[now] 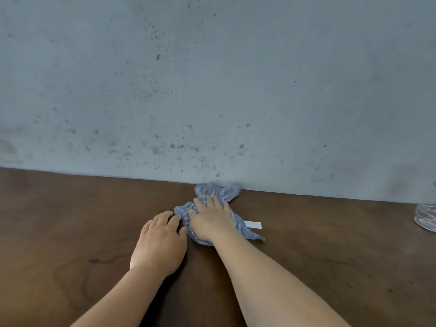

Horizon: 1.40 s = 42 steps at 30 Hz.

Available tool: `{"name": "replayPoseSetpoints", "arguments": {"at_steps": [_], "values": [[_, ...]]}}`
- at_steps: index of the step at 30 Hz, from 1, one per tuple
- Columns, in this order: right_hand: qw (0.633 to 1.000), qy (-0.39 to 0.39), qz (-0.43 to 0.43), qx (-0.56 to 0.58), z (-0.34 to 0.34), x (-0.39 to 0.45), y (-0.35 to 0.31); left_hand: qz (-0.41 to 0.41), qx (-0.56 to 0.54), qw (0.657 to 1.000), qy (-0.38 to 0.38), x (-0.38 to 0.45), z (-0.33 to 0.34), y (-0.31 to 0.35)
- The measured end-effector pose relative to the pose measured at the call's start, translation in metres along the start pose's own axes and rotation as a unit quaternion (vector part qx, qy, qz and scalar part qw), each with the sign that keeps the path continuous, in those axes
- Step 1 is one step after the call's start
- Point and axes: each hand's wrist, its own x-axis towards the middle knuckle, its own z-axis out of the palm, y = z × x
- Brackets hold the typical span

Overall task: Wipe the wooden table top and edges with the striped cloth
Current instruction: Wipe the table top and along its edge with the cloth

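Observation:
A crumpled blue-and-white striped cloth (pixel 223 192) lies on the dark wooden table (pixel 70 220), its far end touching the wall. My right hand (pixel 211 218) presses flat on the cloth, fingers spread and pointing toward the wall. A white label (pixel 253 224) sticks out from the cloth to the right of that hand. My left hand (pixel 160 241) rests palm down on the bare wood just left of the cloth, its fingertips touching the cloth's left edge.
A grey speckled concrete wall (pixel 212 79) rises directly behind the table's far edge. A clear glass object (pixel 425 217) stands on the table at the far right, partly cut off by the frame.

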Motion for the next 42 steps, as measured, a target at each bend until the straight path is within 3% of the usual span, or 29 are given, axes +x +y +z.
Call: {"name": "replayPoseSetpoints", "arguments": {"at_steps": [3,5,8,11,13,16,18,21,23,25,30,38,42], "values": [[0.998,0.007,-0.058,0.007,-0.007,-0.005,0.021,0.002,0.006,1.000,0.003,0.000,0.001,-0.001],[0.999,0.002,-0.038,-0.008,-0.010,-0.001,0.068,0.000,0.001,1.000,0.003,0.000,0.000,-0.001],[0.993,0.011,0.110,-0.045,-0.015,0.000,0.166,0.002,0.002,1.000,0.003,-0.001,0.000,0.000],[0.961,0.057,0.268,-0.029,-0.031,-0.033,0.232,0.001,0.005,1.000,0.000,0.000,0.001,0.001],[0.930,0.063,0.362,-0.001,-0.039,-0.053,0.234,0.002,0.008,1.000,0.002,0.000,0.001,0.000],[0.904,0.059,0.423,-0.003,-0.038,-0.052,0.192,0.002,0.008,1.000,0.001,-0.001,-0.001,0.001],[0.922,0.066,0.380,-0.030,-0.033,-0.045,0.146,0.007,0.010,1.000,0.003,-0.001,-0.001,0.003],[0.984,0.050,0.158,-0.062,-0.021,-0.035,0.056,0.006,0.001,1.000,-0.001,-0.001,-0.001,0.003],[0.997,0.034,0.015,-0.068,-0.006,-0.031,0.008,0.008,-0.008,1.000,-0.004,0.000,-0.001,0.001],[0.999,0.013,-0.033,-0.034,0.000,-0.028,-0.006,0.010,-0.007,1.000,0.004,-0.002,-0.002,0.002],[0.999,-0.010,-0.037,0.021,-0.013,-0.037,0.059,0.026,0.005,0.999,0.024,-0.020,0.004,0.037],[0.986,0.013,0.168,-0.004,-0.048,-0.046,0.270,0.022,-0.005,1.000,0.012,-0.032,0.022,0.061],[0.977,0.020,0.212,-0.024,-0.062,-0.055,0.333,0.023,-0.007,1.000,0.015,-0.033,0.019,0.062]]}}
